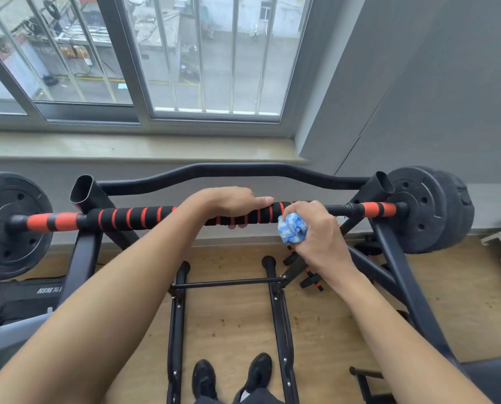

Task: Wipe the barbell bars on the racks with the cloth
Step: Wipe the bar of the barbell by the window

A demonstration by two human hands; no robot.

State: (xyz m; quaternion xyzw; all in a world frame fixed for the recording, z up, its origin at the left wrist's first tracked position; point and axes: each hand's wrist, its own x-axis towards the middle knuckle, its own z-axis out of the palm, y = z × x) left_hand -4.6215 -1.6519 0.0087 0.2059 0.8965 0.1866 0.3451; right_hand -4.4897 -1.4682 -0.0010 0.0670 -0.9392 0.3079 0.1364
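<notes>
The left hand [231, 204] grips the striped barbell bar [144, 217]; the right hand [310, 228] clutches the balled cloth [291, 228] against it, wiping seemingly midway, the curved bar [231, 170] behind apparently untouched

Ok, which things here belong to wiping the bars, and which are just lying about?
Job:
striped barbell bar
curved black bar
blue-and-white cloth, held by right hand
left hand, gripping striped bar
rack

Lying about:
small dumbbells on floor
window sill
</notes>
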